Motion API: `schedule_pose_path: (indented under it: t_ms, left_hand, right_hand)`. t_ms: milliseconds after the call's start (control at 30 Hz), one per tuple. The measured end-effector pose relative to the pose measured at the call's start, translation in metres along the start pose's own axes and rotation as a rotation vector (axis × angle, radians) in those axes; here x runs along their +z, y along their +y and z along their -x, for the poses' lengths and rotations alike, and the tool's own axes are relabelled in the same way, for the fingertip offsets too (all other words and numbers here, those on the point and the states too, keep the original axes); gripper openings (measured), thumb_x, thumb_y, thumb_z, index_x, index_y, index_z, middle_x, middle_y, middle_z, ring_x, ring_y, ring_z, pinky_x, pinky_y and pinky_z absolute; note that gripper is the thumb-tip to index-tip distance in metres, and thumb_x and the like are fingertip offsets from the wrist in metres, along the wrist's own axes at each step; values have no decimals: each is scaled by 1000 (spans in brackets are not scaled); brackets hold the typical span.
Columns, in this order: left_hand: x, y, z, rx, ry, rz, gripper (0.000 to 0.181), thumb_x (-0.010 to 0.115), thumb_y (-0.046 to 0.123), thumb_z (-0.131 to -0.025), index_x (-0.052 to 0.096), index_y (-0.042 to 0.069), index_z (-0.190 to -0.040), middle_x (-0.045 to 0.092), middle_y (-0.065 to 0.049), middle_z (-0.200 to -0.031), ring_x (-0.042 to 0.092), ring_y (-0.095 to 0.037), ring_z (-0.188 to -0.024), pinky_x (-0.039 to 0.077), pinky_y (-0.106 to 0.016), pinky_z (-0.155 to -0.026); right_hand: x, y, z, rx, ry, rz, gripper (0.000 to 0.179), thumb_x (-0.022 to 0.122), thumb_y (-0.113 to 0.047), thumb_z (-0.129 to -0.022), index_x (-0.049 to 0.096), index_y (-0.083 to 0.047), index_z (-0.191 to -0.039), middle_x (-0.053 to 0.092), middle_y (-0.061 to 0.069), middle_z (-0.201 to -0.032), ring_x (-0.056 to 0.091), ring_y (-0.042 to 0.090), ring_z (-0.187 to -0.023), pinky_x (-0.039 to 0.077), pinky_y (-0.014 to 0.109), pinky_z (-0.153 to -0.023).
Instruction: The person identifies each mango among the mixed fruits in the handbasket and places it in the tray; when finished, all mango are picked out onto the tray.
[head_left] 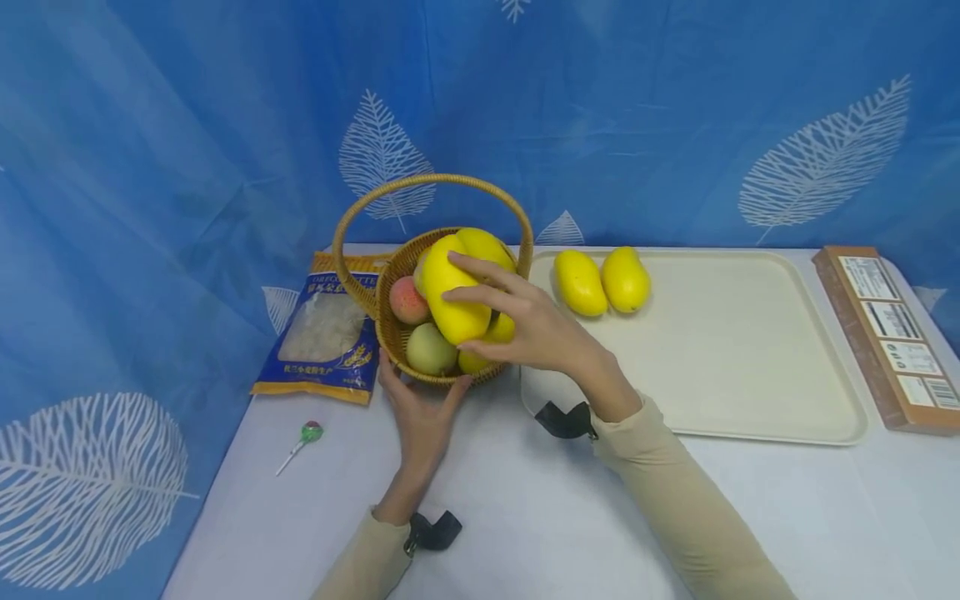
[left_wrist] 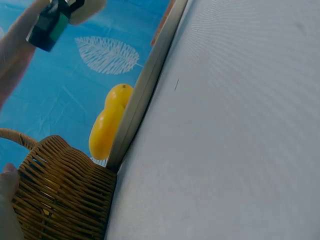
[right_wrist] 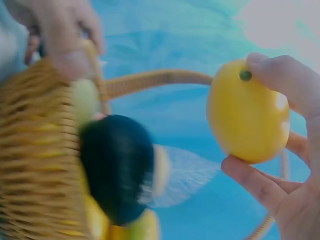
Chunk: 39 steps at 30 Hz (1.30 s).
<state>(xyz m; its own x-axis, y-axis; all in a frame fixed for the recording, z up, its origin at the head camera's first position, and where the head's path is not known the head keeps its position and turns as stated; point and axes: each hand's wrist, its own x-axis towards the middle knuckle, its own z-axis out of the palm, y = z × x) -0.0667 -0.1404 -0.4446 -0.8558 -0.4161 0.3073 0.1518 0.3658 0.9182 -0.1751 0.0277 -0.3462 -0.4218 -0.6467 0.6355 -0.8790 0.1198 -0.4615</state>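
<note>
A yellow mango [right_wrist: 242, 117] with a small green stem end is held by my right hand [head_left: 528, 317], fingers on one side and thumb on the other, above a woven basket [head_left: 393, 350] with a tall arched handle. My left hand [head_left: 420, 417] grips the near side of the basket at its rim. Inside lie a reddish peach [head_left: 408, 300], a pale green round fruit [head_left: 431, 350], and more yellow fruit, partly hidden by the right hand. A dark green, smooth oval fruit [right_wrist: 117, 167] shows at the basket opening in the right wrist view.
Two yellow mangoes [head_left: 602, 282] lie together at the back left of a cream tray [head_left: 742, 342]. A brown box [head_left: 888, 342] with white labels stands right of it. Left of the basket are a blue and orange packet [head_left: 322, 333] and a lollipop [head_left: 310, 432].
</note>
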Motion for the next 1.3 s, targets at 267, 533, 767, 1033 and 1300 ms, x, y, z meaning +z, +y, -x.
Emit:
schedule_pose_path:
  t_ms: [267, 533, 767, 1033, 1300]
  left_hand:
    - [-2, 9, 2, -39, 1, 15, 112, 82, 11, -77, 2, -2, -154, 7, -24, -160, 16, -39, -146, 18, -60, -116]
    - [-1, 9, 2, -29, -1, 9, 112, 82, 11, -77, 2, -1, -155, 7, -23, -160, 16, -40, -146, 17, -61, -116]
    - [-2, 12, 3, -43, -7, -8, 112, 82, 17, -79, 1, -1, -155, 6, -23, -161, 15, -39, -146, 16, -60, -117]
    - [-1, 6, 3, -29, -7, 7, 113, 82, 14, -79, 1, 1, -155, 5, -21, -161, 14, -38, -147, 15, -62, -116]
    - [2, -30, 1, -13, 8, -12, 118, 84, 33, -77, -1, 19, -158, 7, -5, -163, 17, -25, -147, 18, -57, -117]
  right_hand:
    - [-51, 3, 11, -4, 164, 61, 57, 83, -9, -74, 61, -6, -127, 38, 16, -153, 39, 29, -142, 38, 37, -113]
    - [-103, 36, 46, 209, 267, 109, 64, 82, 11, -66, 60, 0, -125, 39, 9, -153, 41, 28, -139, 46, 15, -96]
    - [-132, 32, 69, 414, 250, 91, 63, 74, 16, -73, 54, 4, -131, 35, 13, -155, 38, 22, -141, 42, 12, -97]
    - [-150, 66, 109, 632, 222, 83, 66, 71, 6, -82, 48, -7, -143, 27, 2, -160, 32, 20, -144, 38, 12, -99]
    - [-156, 108, 156, 857, 135, 35, 66, 72, -1, -85, 44, -4, -146, 14, 3, -164, 32, 42, -135, 35, 58, -108]
